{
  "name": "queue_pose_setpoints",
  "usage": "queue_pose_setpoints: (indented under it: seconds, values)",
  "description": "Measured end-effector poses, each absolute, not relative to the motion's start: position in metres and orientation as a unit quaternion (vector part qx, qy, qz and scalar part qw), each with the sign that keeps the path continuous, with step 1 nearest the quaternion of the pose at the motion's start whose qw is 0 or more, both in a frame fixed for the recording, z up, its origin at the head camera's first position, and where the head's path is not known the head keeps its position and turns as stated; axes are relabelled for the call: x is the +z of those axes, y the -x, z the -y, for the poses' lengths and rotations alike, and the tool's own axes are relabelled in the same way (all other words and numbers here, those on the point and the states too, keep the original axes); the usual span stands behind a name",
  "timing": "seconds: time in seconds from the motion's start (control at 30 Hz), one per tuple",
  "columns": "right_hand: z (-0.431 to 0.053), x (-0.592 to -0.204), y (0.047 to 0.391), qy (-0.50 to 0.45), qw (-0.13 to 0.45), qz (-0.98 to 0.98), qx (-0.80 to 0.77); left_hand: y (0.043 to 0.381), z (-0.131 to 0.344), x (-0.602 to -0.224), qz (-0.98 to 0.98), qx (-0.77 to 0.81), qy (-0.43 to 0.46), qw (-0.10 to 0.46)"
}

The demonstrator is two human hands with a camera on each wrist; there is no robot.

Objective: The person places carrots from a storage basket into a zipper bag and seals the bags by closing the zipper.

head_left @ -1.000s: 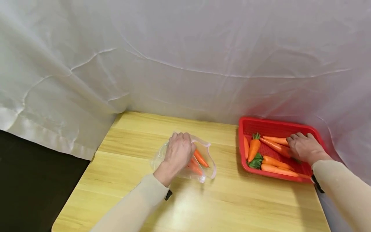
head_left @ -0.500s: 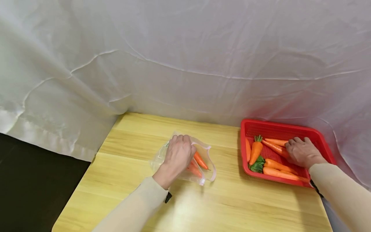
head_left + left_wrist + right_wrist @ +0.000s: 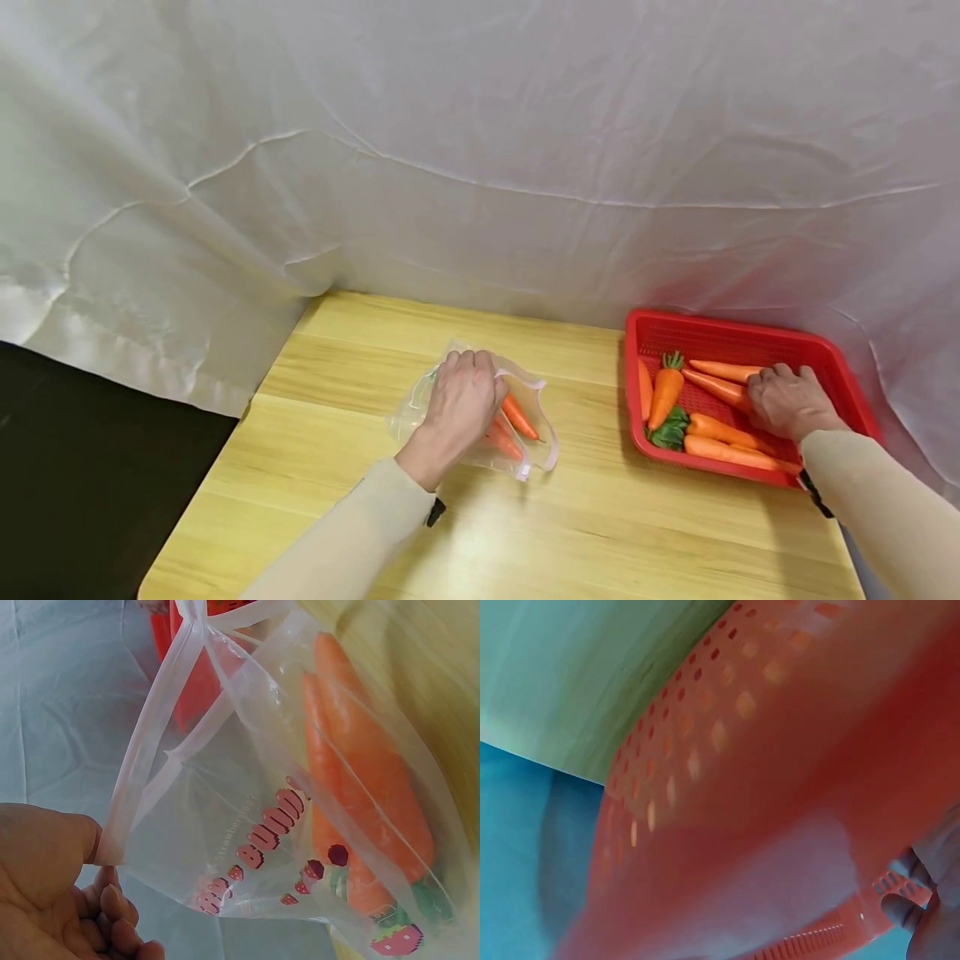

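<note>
My left hand [image 3: 461,400] pinches the pink rim of a clear zip bag [image 3: 225,802] between thumb and finger, and the bag's mouth gapes toward the right. Inside lie carrots [image 3: 367,765] with green tops, seen through plastic printed with red lettering and strawberries. My right hand [image 3: 791,400] reaches down into the red basket [image 3: 720,321], its fingers bent over the thick end of a carrot [image 3: 716,387]. In the right wrist view the basket wall hides most of its work; I cannot tell whether it grips that carrot.
Several more carrots lie in the basket, among them a short leafy one [image 3: 666,396] and a long pale one [image 3: 738,452]. Both the basket and the bag rest on a wooden table [image 3: 570,533]. A pale grey curtain [image 3: 480,167] hangs behind the table.
My right hand stays over the carrots in the basket, shifting slightly. The basket appears a little further right and lower in the head view. The left hand keeps its hold on the bag.
</note>
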State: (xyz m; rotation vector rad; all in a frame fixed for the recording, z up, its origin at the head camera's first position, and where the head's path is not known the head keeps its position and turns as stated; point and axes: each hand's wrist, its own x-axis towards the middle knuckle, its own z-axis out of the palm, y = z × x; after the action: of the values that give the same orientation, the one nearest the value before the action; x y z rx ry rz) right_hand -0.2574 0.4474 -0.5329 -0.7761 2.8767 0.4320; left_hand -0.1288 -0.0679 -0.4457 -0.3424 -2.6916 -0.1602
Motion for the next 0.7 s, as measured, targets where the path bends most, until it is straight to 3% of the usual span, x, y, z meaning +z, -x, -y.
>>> queue_pose_setpoints:
  seconds: [0.27, 0.7]
  values:
    - [-0.446, -0.520, 0.251, 0.212, 0.075, -0.971, 0.081, 0.129, 0.070, -0.445, 0.969, -0.081, 0.122, 0.200]
    - [-0.439, -0.492, 0.254, 0.216, -0.008, -0.968, 0.130, 0.138, 0.072, -0.443, 0.970, -0.102, 0.123, 0.184]
